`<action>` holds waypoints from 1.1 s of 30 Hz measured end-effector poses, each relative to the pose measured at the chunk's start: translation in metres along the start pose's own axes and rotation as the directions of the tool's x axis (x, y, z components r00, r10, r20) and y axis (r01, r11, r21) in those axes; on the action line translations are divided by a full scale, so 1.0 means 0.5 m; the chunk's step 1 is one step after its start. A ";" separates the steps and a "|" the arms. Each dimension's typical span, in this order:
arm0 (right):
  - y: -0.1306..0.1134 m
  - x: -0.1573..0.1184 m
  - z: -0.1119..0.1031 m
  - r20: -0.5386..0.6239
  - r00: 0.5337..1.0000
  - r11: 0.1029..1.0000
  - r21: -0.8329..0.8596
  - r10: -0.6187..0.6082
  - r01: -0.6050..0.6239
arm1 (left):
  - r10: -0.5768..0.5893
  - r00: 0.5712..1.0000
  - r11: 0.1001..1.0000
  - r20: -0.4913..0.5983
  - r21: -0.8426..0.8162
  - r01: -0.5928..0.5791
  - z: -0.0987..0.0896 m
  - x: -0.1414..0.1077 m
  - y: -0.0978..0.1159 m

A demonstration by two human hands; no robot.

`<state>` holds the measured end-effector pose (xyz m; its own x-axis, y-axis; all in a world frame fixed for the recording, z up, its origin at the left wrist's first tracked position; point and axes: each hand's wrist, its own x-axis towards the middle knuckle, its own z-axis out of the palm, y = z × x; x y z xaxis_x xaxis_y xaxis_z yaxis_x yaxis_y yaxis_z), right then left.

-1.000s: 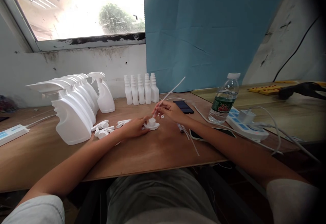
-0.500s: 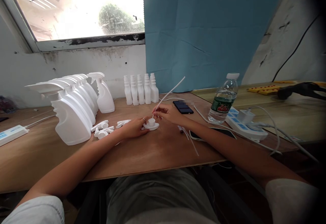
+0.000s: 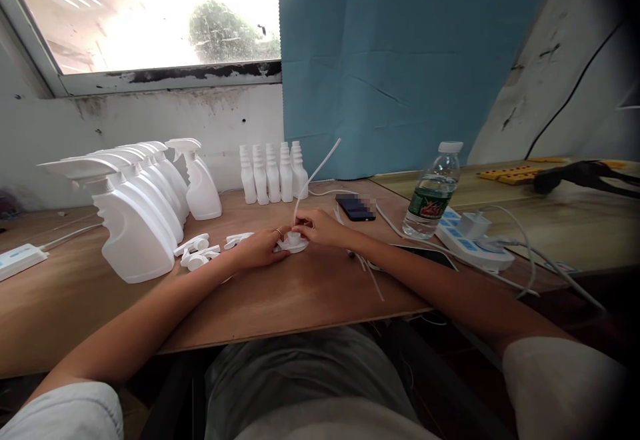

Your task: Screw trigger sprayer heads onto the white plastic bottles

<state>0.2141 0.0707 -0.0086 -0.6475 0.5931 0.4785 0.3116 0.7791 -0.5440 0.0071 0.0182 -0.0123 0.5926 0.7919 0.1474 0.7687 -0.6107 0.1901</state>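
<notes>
My left hand (image 3: pixel 264 248) is closed on a white spray head (image 3: pixel 294 247) that lies on the brown table. A thin white tube (image 3: pixel 319 168) rises from the spray head's round collar and leans to the right. My right hand (image 3: pixel 315 228) pinches this tube near its lower end, close to the collar. The join between tube and collar is hidden by my fingers. Beside my left forearm lie several loose white spray heads (image 3: pixel 201 258).
White spray bottles (image 3: pixel 137 237) stand in a row at the left, small white bottles (image 3: pixel 271 180) behind. Rightward are a phone (image 3: pixel 356 207), a water bottle (image 3: pixel 431 200), a power strip (image 3: pixel 475 247) with cables, a second phone (image 3: pixel 425 255) and loose thin tubes (image 3: pixel 373 277).
My right hand has moved slightly down and left toward the collar, and the tube now stands steeper. The whole view has shifted a little.
</notes>
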 end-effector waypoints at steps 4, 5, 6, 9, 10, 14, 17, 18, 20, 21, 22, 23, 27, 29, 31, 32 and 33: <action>-0.005 0.005 -0.002 0.013 1.000 0.998 -0.068 -0.002 0.003 | -0.016 1.000 1.000 -0.010 0.007 0.016 0.002 0.000 -0.001; -0.004 0.006 -0.001 0.016 1.000 0.997 -0.072 0.000 0.001 | -0.017 1.000 1.000 -0.012 0.005 0.017 0.002 0.000 0.000; -0.004 0.006 -0.001 0.021 1.000 0.998 -0.070 0.002 -0.001 | -0.018 1.000 1.000 -0.013 0.003 0.018 0.001 0.000 0.001; -0.003 0.008 0.002 0.032 0.999 0.999 -0.047 0.017 -0.015 | -0.020 1.000 1.000 -0.001 -0.003 0.020 -0.002 0.000 0.004; -0.003 0.008 0.003 0.035 0.999 0.999 -0.039 0.026 -0.025 | -0.019 1.000 1.000 0.003 -0.006 0.019 -0.003 -0.001 0.005; 0.000 0.009 0.008 0.041 0.998 0.998 -0.041 0.049 -0.047 | -0.023 1.000 1.000 0.001 0.000 0.023 -0.003 -0.001 0.007; 0.007 0.003 0.011 0.029 0.999 0.999 -0.048 0.018 -0.016 | -0.018 1.000 1.000 -0.006 -0.004 0.018 -0.001 -0.001 0.006; 0.010 -0.001 0.012 0.014 1.000 0.999 -0.035 0.004 -0.004 | -0.009 1.000 1.000 -0.008 -0.008 0.009 0.000 -0.001 0.006; 0.017 -0.010 0.013 -0.016 1.000 1.000 -0.002 -0.016 0.016 | 0.010 1.000 1.000 -0.014 -0.010 -0.010 0.002 -0.001 0.003; 0.020 -0.014 0.014 -0.025 0.999 1.000 0.010 -0.025 0.025 | 0.016 1.000 1.000 -0.016 -0.005 -0.016 0.003 -0.001 0.002; 0.023 -0.018 0.014 -0.031 0.999 0.999 0.015 -0.033 0.034 | 0.019 1.000 1.000 -0.017 0.000 -0.019 0.004 0.000 0.001; 0.025 -0.021 0.014 -0.031 0.999 0.999 0.012 -0.044 0.045 | 0.021 1.000 1.000 -0.018 0.005 -0.021 0.005 0.000 0.000; 0.023 -0.027 0.011 -0.036 0.993 0.991 -0.084 -0.108 0.105 | 0.010 1.000 1.000 -0.021 -0.003 -0.010 0.007 0.001 0.001; 0.017 -0.031 0.008 -0.061 0.989 0.980 -0.151 -0.137 0.126 | -0.013 1.000 1.000 -0.024 -0.015 0.013 0.008 0.000 0.003; 0.010 -0.035 0.005 -0.094 0.982 0.970 -0.197 -0.165 0.144 | -0.022 0.999 0.998 -0.030 -0.053 0.020 0.007 0.001 0.002; 0.007 -0.038 0.004 -0.103 0.978 0.965 -0.210 -0.179 0.155 | -0.008 0.999 0.995 -0.036 -0.096 0.005 0.005 0.003 -0.001; 0.005 -0.040 0.003 -0.101 0.976 0.961 -0.220 -0.192 0.167 | 0.013 0.999 0.987 -0.048 -0.157 -0.021 0.001 0.006 -0.006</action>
<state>0.2270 0.0602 -0.0205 -0.6218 0.4496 0.6413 0.3446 0.8924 -0.2914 0.0066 0.0225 -0.0129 0.5905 0.7828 0.1962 0.7092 -0.6194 0.3368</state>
